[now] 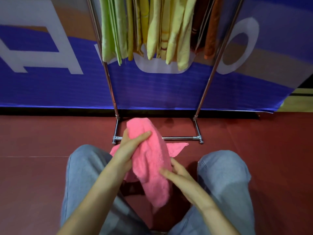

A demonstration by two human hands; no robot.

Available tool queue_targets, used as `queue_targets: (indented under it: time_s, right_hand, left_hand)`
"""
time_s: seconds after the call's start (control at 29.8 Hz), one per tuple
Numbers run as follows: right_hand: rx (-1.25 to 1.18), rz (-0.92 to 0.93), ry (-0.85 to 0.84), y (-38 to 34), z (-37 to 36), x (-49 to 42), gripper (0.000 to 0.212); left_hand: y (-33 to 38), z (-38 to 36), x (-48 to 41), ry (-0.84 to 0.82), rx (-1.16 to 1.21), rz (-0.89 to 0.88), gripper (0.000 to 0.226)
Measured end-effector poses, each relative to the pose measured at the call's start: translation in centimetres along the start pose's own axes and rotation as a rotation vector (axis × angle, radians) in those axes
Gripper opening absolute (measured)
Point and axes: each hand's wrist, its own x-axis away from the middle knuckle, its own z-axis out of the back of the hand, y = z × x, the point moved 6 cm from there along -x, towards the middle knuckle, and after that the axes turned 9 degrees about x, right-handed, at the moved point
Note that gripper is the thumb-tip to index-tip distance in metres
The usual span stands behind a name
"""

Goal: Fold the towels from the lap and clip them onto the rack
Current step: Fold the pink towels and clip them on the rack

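While the pink towel (152,160) hangs bunched between the knees of a seated person in blue jeans (223,175), both hands hold it up off the lap. The left hand (128,150) grips the upper part: one digit (144,135) lies across the front of the cloth, another runs up its left edge, and the rest go behind the terry, out of sight. The right hand (181,177) pinches the lower right edge, with the thumb (166,172) on the front and the fingers curled round behind. The towel's lower end droops loose between the thighs.

Behind the towel a flat pink corner (179,146) sticks out to the right above the floor (50,141). Whether it is a fold of the same towel or a second one cannot be told, since the join is covered. A dark shape (132,187) low between the legs is too shadowed to name.

Just beyond the knees stands the chrome rack (179,138), its foot bar partly hidden by the held towel. Its top is cut off by the upper edge of the view, so how the hanging towels are fastened does not show. Only their lower lengths are visible: green towels (111,31) at the left, yellow towels (169,31) in the middle, an orange towel (211,31) at the right. They are packed so close that they cannot be counted. A blue banner (50,85) with large white lettering stands behind the rack, the letters cut off and partly covered.
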Motion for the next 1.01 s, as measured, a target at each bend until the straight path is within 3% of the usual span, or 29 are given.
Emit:
queue_targets:
  time_s: [0.13,0.23,0.4,0.57,0.67,0.7,0.8,0.91,1.01]
  right_hand:
    - [-0.103,0.077,0.131,-1.9,0.0,-0.2,0.020]
    - [-0.259,0.091,0.222,-3.6,0.6,-0.8,0.017]
    - [-0.315,0.051,0.346,-4.8,1.4,-2.0,0.011]
    - [-0.419,0.070,0.266,-4.0,0.6,-1.4,0.018]
    - [-0.382,0.030,0.271,-3.2,1.0,-0.4,0.061]
    - [-0.312,0.036,0.267,-3.2,1.1,-0.2,0.066]
    - [-0.072,0.120,0.219,-4.2,0.5,0.4,0.062]
    - [-0.085,0.208,0.248,-4.8,0.6,0.2,0.059]
    - [-0.155,0.241,0.297,-5.4,0.9,0.4,0.050]
  left_hand:
    - [-1.2,-0.4,1.4,-0.088,-0.049,0.060,0.083]
    - [-2.2,-0.7,3.1,-0.178,0.050,0.106,0.077]
    - [-3.3,-1.0,5.7,-0.323,-0.264,0.012,0.085]
    - [-2.1,-0.3,4.8,-0.111,-0.282,-0.123,0.060]
    - [-2.2,0.1,4.2,-0.059,-0.222,-0.098,0.057]
    - [-2.2,0.2,4.2,-0.044,-0.213,-0.094,0.056]
    - [-2.3,-0.1,4.4,-0.042,-0.137,-0.062,0.050]
    - [-2.8,-0.6,4.7,-0.104,-0.139,0.049,0.046]
    - [-2.6,-0.2,4.9,-0.170,-0.339,0.085,0.074]
